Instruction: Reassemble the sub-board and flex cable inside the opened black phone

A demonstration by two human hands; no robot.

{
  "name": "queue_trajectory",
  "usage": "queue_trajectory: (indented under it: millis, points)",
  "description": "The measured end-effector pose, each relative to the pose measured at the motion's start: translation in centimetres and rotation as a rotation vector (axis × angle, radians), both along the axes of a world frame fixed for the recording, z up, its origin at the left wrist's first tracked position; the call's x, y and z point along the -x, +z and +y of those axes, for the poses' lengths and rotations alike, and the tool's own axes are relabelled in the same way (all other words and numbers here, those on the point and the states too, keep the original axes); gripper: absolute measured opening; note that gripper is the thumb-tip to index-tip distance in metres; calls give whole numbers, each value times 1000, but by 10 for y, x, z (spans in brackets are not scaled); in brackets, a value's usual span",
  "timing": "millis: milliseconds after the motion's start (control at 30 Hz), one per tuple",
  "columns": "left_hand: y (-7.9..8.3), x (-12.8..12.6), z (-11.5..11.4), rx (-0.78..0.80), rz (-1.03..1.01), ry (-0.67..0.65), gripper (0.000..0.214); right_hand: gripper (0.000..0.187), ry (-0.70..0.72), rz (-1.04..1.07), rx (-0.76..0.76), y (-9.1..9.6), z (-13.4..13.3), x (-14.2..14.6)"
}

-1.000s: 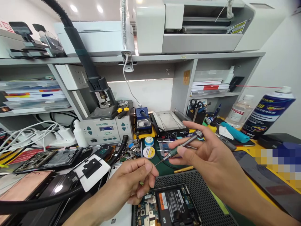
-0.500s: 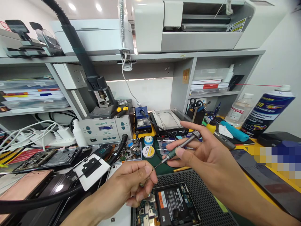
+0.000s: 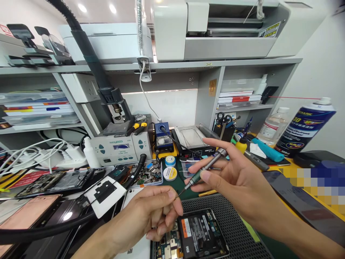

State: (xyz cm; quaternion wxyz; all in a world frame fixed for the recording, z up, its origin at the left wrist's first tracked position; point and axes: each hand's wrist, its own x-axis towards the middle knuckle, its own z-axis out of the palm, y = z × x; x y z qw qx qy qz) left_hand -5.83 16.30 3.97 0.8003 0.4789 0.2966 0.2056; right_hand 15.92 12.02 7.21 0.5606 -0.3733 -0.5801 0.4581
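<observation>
1. Green-and-silver screwdriver [image 3: 202, 172] sits in the right hand [image 3: 231, 176]. Thumb and middle finger pinch the barrel and the index finger runs up toward the cap, so that hand is closed on the tool. It's held in the air above the bench, with the bit slanting down toward 8 o'clock.
2. Left hand [image 3: 145, 216] comes in from 7 o'clock with thumb and forefinger pressed together right at the point of the bit. It's a narrow, closed pinch, with the other fingers curled under.
3. My read is that something tiny is being handled at the bit. To do that well, I'd steady the driver hand, move only the pinching fingers, and work over the black perforated mat [image 3: 234, 216] rather than over open electronics, so a drop is easy to find.
4. Going outward:
   - The opened phone [image 3: 201, 233] lies at 6 o'clock of the bit, battery up, on that mat.
   - A round solder tin [image 3: 170, 173] is at 12 o'clock of the left hand.
   - The grey rework station [image 3: 121, 147] is at 11 o'clock.
   - A blue spray can [image 3: 304, 126] stands way off at 2 o'clock.
5. Hard to tell:
   - Whether a screw is actually in that pinch, since it's too small and covered by the fingertips.
   - The bit type.
   - The phone's lower end runs off the bottom edge, and the left fingers cover its top-left corner.
   - A pixelated patch [image 3: 315, 180] at 3 o'clock hides whatever's there.
</observation>
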Motion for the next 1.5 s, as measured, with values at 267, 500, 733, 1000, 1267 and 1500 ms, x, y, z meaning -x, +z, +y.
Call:
queue_trajectory:
  millis: [267, 500, 733, 1000, 1267, 1500]
  points:
    - [-7, 2, -4, -418, 297, 159, 27, 47, -46, -165, -21, 14, -6, -30]
    - [-25, -13, -12, -1308, 452, -118, 37, 55, -10, -601, -46, 10, -25, -61]
    - [-44, -21, -8, -1536, 534, -137, 57, 66, -78, -943, -120, -5, -33, -58]
    - [-46, -22, -11, -1551, 578, -148, 54, 66, -91, -987, -97, -10, -37, -51]
    - [-44, -23, -14, -1527, 588, -152, 48, 68, -88, -1032, -111, -13, -35, -53]
    - [-45, -22, -14, -1539, 577, -149, 48, 68, -87, -1059, -124, -13, -39, -52]
